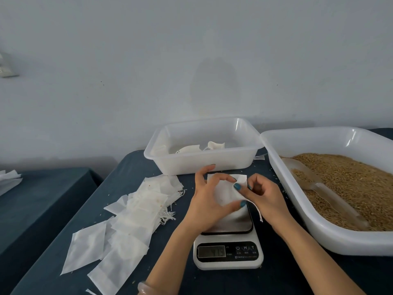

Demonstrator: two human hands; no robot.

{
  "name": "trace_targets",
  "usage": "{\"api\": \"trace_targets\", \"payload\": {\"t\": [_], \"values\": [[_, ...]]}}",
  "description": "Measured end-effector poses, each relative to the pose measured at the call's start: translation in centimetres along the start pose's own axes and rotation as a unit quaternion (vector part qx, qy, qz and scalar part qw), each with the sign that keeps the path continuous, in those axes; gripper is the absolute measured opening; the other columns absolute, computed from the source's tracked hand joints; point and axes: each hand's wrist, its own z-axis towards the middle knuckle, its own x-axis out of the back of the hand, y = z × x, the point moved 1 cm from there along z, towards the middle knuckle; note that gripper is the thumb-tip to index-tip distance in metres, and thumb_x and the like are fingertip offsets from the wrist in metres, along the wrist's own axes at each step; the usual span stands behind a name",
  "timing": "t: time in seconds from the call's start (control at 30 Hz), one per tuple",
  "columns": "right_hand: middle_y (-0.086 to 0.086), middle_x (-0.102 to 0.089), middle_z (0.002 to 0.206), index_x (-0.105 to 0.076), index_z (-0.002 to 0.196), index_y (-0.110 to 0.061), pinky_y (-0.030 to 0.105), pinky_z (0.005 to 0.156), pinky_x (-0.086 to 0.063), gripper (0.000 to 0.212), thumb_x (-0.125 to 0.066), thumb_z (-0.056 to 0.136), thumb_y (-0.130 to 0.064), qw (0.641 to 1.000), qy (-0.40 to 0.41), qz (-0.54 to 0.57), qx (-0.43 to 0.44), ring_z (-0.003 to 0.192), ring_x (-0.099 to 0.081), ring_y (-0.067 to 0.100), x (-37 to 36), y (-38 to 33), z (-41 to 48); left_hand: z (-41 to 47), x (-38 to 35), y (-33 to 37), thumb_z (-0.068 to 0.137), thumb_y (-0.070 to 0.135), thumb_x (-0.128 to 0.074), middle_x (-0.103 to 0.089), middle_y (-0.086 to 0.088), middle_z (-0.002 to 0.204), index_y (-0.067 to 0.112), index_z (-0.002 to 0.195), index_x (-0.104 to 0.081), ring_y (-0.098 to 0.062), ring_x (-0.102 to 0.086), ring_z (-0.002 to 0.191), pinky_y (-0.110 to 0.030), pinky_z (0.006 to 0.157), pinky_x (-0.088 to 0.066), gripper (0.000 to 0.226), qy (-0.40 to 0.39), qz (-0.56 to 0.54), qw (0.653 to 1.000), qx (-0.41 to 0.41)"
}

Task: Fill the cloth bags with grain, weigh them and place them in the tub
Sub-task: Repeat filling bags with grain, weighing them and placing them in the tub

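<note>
A white cloth bag (225, 191) is held just above the metal plate of the kitchen scale (228, 252). My left hand (207, 199) grips the bag from the left, thumb and fingers curled round it. My right hand (262, 195) pinches the bag's right edge near the drawstring (258, 212), which hangs loose. Behind the hands stands the clear tub (202, 160) with two or three filled bags (189, 149) inside. A large white tray of grain (350, 188) sits at the right, with a clear scoop (319, 186) lying in the grain.
A spread of several empty cloth bags (127, 218) covers the dark blue tablecloth (131, 167) left of the scale. A second blue-covered table (42, 199) stands lower at the left with more white cloth on it. A pale wall runs behind.
</note>
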Motion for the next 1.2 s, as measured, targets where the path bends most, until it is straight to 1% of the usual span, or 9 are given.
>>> {"api": "trace_targets", "payload": {"t": [0.1,0.27,0.47,0.63,0.77,0.97,1.1,1.17,1.2], "values": [[-0.011,-0.046,0.053,-0.048,0.065,-0.017,0.008,0.048,-0.034,0.034,-0.078,0.074,-0.028,0.999,0.001,-0.015,0.032,0.048,-0.037,0.000,-0.1,-0.2,-0.1,0.0,0.4,0.2,0.077,0.047,-0.077,-0.032,0.015,0.140,0.040,0.101,-0.066,0.021,-0.029,0.125,0.006,0.084,-0.032,0.027,0.019,-0.039,0.999,0.015],[-0.012,-0.047,0.053,-0.052,0.070,-0.016,0.011,0.049,-0.037,0.028,-0.078,0.079,-0.023,0.999,-0.009,-0.028,0.040,0.048,-0.041,0.002,-0.2,-0.3,-0.3,0.5,0.6,0.1,0.080,0.023,-0.082,-0.049,0.021,0.131,0.031,0.087,-0.075,0.014,-0.040,0.121,-0.001,0.093,-0.030,0.013,0.028,-0.022,0.999,0.025],[-0.004,-0.068,0.068,-0.058,0.091,-0.020,0.012,0.059,-0.042,0.025,-0.072,0.079,-0.036,0.997,-0.022,-0.058,0.046,0.058,-0.056,0.001,-0.4,-1.0,-0.6,0.6,1.0,0.0,0.083,0.028,-0.078,-0.053,0.022,0.124,0.035,0.080,-0.072,0.010,-0.048,0.116,-0.017,0.096,-0.039,0.010,0.069,-0.038,0.996,0.049],[-0.004,-0.067,0.071,-0.058,0.092,-0.027,0.012,0.062,-0.043,0.018,-0.073,0.086,-0.019,0.988,0.000,-0.111,0.103,0.065,-0.062,0.009,-0.3,-0.7,-0.8,0.5,1.3,0.0,0.083,0.028,-0.078,-0.050,0.023,0.129,0.037,0.078,-0.070,0.006,-0.044,0.124,-0.008,0.092,-0.033,0.014,0.095,-0.067,0.992,0.051],[-0.004,-0.058,0.063,-0.059,0.089,-0.030,0.013,0.057,-0.041,0.020,-0.073,0.084,-0.017,0.981,0.015,-0.145,0.125,0.057,-0.053,0.010,-0.3,-0.8,-0.9,0.4,1.4,0.2,0.085,0.028,-0.076,-0.053,0.024,0.130,0.037,0.078,-0.068,0.000,-0.042,0.130,-0.021,0.106,-0.032,0.014,0.086,-0.082,0.993,0.020],[-0.010,-0.061,0.077,-0.061,0.075,-0.031,0.013,0.060,-0.043,0.038,-0.079,0.070,0.002,0.980,0.015,-0.154,0.129,0.067,-0.055,0.012,-0.3,-1.2,-0.9,0.5,0.9,0.2,0.090,0.030,-0.071,-0.060,0.024,0.123,0.036,0.077,-0.059,-0.003,-0.048,0.123,-0.026,0.103,-0.036,0.018,0.071,-0.038,0.997,-0.006],[-0.013,-0.068,0.083,-0.071,0.088,-0.029,0.022,0.063,-0.050,0.023,-0.077,0.080,-0.009,0.980,0.003,-0.148,0.135,0.073,-0.062,0.013,-0.3,-1.7,-1.1,0.5,0.9,0.0,0.091,0.028,-0.069,-0.063,0.022,0.118,0.035,0.077,-0.056,-0.004,-0.052,0.118,-0.033,0.102,-0.040,0.020,0.097,-0.049,0.994,0.007],[-0.014,-0.071,0.089,-0.073,0.096,-0.027,0.031,0.067,-0.053,0.009,-0.068,0.089,-0.025,0.976,-0.001,-0.153,0.153,0.081,-0.065,0.014,-0.3,-1.8,-1.3,0.4,0.9,0.1,0.093,0.032,-0.067,-0.064,0.023,0.117,0.034,0.078,-0.056,-0.004,-0.052,0.118,-0.034,0.102,-0.040,0.019,0.101,-0.068,0.992,0.017],[-0.014,-0.071,0.091,-0.073,0.099,-0.027,0.034,0.067,-0.053,0.015,-0.063,0.091,-0.035,0.975,0.000,-0.157,0.156,0.082,-0.066,0.014,-0.4,-1.8,-1.3,0.4,0.8,0.1,0.093,0.033,-0.065,-0.064,0.023,0.118,0.033,0.079,-0.056,-0.004,-0.053,0.118,-0.035,0.102,-0.040,0.017,0.098,-0.078,0.992,0.025]]}}
